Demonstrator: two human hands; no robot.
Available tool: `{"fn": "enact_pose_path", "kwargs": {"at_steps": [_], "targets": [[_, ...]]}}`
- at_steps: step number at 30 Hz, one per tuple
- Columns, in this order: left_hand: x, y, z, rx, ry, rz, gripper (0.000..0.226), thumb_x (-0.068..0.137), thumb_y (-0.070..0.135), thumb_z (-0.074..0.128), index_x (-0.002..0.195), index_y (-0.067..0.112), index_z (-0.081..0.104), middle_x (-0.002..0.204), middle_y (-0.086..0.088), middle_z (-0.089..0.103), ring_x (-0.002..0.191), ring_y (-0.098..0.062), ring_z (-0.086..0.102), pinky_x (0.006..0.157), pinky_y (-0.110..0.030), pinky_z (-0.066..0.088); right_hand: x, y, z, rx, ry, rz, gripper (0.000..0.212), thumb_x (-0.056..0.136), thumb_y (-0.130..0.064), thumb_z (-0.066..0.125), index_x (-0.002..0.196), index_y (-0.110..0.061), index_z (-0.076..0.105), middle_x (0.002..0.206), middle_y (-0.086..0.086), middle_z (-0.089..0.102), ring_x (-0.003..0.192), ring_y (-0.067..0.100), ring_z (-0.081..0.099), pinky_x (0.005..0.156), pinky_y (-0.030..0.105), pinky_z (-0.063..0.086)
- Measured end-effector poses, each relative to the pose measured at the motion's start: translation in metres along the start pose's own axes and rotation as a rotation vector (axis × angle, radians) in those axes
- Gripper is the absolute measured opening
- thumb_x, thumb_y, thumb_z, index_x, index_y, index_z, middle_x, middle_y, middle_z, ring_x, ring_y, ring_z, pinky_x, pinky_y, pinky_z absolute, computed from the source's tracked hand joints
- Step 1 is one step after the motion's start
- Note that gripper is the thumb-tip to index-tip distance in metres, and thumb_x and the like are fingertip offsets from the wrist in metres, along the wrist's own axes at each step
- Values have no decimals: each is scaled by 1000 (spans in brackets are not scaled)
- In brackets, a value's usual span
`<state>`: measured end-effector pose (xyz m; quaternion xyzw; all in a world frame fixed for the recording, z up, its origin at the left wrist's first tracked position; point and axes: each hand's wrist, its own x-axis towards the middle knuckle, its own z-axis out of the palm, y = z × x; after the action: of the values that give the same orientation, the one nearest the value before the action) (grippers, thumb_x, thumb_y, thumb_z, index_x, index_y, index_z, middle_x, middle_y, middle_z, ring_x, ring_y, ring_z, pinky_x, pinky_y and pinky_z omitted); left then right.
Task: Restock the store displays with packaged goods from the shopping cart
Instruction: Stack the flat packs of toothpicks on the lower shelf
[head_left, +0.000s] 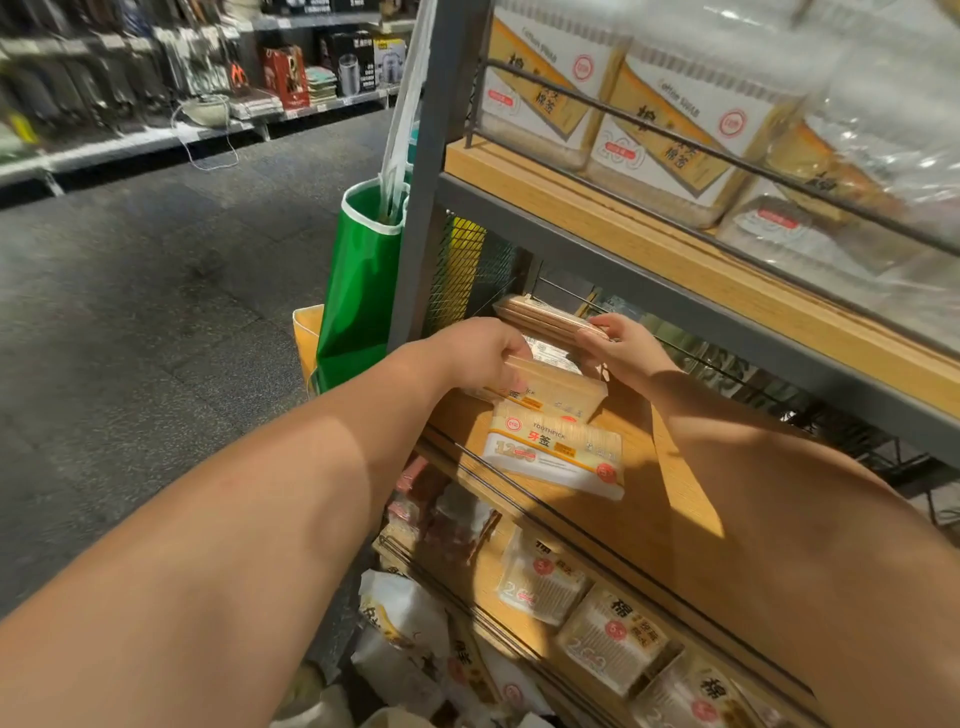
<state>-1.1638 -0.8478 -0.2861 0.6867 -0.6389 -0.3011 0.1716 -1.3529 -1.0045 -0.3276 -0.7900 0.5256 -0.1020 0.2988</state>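
Note:
Both my hands reach into the middle wooden shelf of a metal-framed display. My left hand grips a clear toothpick pack by its upper left edge. My right hand pinches the right end of a stack of packs standing at the back of the shelf. Another toothpick pack with a white and orange label lies flat near the shelf's front wire rail. The shopping cart is not in view.
Cotton swab packs fill the upper shelf behind a wire rail. More swab packs lie on the lower shelf. A green bag hangs at the display's left post. Grey aisle floor and shelves of kitchenware lie to the left.

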Motion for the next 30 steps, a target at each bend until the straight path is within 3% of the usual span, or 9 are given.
{"fn": "enact_pose_path", "kwargs": {"at_steps": [4,6,8,10,13,16,22,26,30], "targets": [[-2,-1,2,-26,20,0,30,88,25,73,117,23,67,101,9,62,94,-13,60,74,-25,44,2,-1,4,34,-57,-58,68,87,-52,66,144,-21,45,137,3,53,121,23,52,94,29,41],[-4,-2,4,-25,29,7,28,88,24,73,115,23,67,98,10,61,91,-11,58,72,-24,42,2,0,8,101,-45,-61,65,86,-48,69,139,-17,50,125,2,57,108,19,56,85,26,44],[-5,-3,5,-26,37,18,26,88,24,73,113,23,68,96,11,61,90,-10,58,73,-24,40,2,1,9,216,0,-22,58,88,-55,63,129,-14,59,107,2,62,91,17,56,71,23,42],[-6,-4,6,-32,35,22,25,88,23,73,112,23,68,96,11,62,90,-10,58,73,-23,40,1,-2,6,265,55,80,64,90,-69,49,124,-16,62,106,4,63,93,20,57,70,26,41],[-7,-5,6,-43,40,21,25,87,23,73,111,23,68,98,8,64,93,-12,60,78,-25,43,1,-7,5,37,96,112,60,98,-64,33,127,-18,59,103,9,63,87,21,60,67,25,46],[-7,-6,7,-38,51,21,29,87,25,74,115,21,68,101,6,65,93,-14,60,80,-26,43,2,-6,12,65,134,109,51,97,-56,48,110,-11,67,86,3,65,72,13,59,57,21,42],[-11,-6,8,-43,74,29,34,88,25,73,121,19,67,110,3,65,98,-15,59,84,-27,44,7,-6,14,300,259,124,33,93,-27,65,120,-8,66,105,6,69,87,18,65,66,22,50],[-12,-4,7,-35,76,32,36,88,25,72,123,19,66,112,2,65,100,-15,59,85,-27,44,4,-4,9,328,184,192,34,95,-37,63,112,-9,67,83,1,64,66,12,58,53,22,41],[-12,-4,8,-4,81,45,35,89,27,71,122,20,66,113,2,65,100,-15,59,83,-27,43,-6,-5,-1,362,168,309,46,94,-52,58,109,-9,64,80,3,67,57,11,57,49,23,39]]}}
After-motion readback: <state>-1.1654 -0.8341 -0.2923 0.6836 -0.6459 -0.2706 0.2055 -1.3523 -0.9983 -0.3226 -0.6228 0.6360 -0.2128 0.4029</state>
